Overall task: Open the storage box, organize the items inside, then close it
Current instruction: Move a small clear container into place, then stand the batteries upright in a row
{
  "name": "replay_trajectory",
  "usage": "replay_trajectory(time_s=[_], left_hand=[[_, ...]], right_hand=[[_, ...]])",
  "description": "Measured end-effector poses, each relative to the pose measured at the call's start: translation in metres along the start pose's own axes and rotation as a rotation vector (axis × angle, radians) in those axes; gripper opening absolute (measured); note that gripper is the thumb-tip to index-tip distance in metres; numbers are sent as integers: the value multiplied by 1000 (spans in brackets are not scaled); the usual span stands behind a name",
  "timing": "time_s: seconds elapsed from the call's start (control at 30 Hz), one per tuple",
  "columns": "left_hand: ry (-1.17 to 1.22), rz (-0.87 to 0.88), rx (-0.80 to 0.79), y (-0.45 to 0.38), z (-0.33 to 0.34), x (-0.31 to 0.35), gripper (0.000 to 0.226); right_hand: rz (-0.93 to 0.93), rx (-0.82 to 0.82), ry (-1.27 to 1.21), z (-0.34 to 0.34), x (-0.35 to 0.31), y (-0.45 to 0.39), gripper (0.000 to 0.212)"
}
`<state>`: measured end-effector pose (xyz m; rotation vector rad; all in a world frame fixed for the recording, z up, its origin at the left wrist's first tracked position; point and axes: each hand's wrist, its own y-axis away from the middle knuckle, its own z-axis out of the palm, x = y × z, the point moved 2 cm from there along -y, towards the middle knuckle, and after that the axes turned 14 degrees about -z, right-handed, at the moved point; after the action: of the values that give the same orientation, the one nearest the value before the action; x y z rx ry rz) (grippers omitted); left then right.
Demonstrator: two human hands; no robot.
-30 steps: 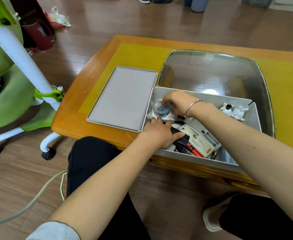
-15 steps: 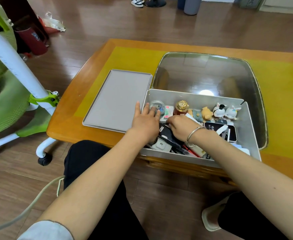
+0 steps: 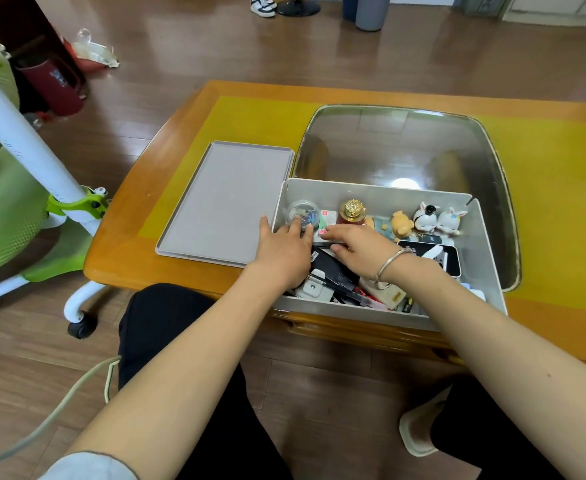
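The grey storage box [image 3: 371, 194] stands open at the table's near edge, crowded with small items. Its flat grey lid [image 3: 225, 202] lies on the table just left of it. My left hand [image 3: 281, 251] reaches over the box's left wall, thumb outside it, with straight fingers touching a round clear container [image 3: 302, 211] in the back left corner. My right hand [image 3: 357, 247], with a bracelet at the wrist, lies with its fingers stretched over flat cards [image 3: 328, 218] beside that container. Black cases and red pens under both hands are partly hidden.
Along the box's back wall stand a gold-capped bottle [image 3: 352, 211], a yellow figurine [image 3: 401, 225] and two white bunny figurines [image 3: 438, 218]. A black phone-like slab [image 3: 449, 259] lies at the right. A glass inset [image 3: 402, 147] fills the wooden table behind. A green chair [image 3: 14, 202] is on the left.
My right hand has slid from the box's middle toward the back left, onto the cards. My left hand has stretched a little further, its fingertips now on the round container.
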<state>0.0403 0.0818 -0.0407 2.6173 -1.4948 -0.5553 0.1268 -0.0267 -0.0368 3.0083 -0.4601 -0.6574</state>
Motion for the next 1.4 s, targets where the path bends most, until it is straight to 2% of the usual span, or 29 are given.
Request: replay_trajectory(time_s=[0.1, 0.23, 0.3, 0.43, 0.5, 0.57, 0.63, 0.73, 0.8, 0.97, 1.1, 1.2, 1.3, 1.4], left_hand=[[18, 12, 9, -2, 2, -1, 66], [157, 38, 92, -3, 3, -6, 56], [261, 36, 151, -1, 3, -7, 48], [408, 137, 263, 5, -1, -2, 40], [455, 225, 237, 8, -2, 4, 39], [490, 273, 163, 11, 0, 6, 37], [505, 276, 92, 12, 4, 6, 35], [547, 222, 17, 11, 13, 6, 39], [598, 190, -21, 10, 16, 6, 43], [644, 151, -78, 4, 17, 7, 41], [690, 137, -123, -3, 14, 7, 38], [717, 153, -132, -6, 10, 5, 28], [788, 192, -82, -4, 6, 2, 16], [860, 192, 9, 1, 1, -2, 10]], right_hand=[[22, 128, -43, -21, 5, 22, 29], [171, 297, -34, -45, 29, 60, 26], [251, 250, 39, -48, 44, 76, 29], [352, 21, 218, -38, 61, 95, 48], [392, -81, 271, -31, 63, 95, 53], [434, -152, 292, -24, 64, 91, 44], [470, -142, 302, -17, 66, 88, 31], [528, -54, 302, -13, 67, 84, 38], [558, 19, 266, -13, 67, 84, 34], [550, 186, 104, -16, 66, 86, 21], [452, 303, 9, -22, 61, 94, 46], [325, 339, -74, -31, 51, 101, 52], [200, 189, -115, -33, 40, 108, 51], [180, -17, -206, -24, 32, 109, 37]])
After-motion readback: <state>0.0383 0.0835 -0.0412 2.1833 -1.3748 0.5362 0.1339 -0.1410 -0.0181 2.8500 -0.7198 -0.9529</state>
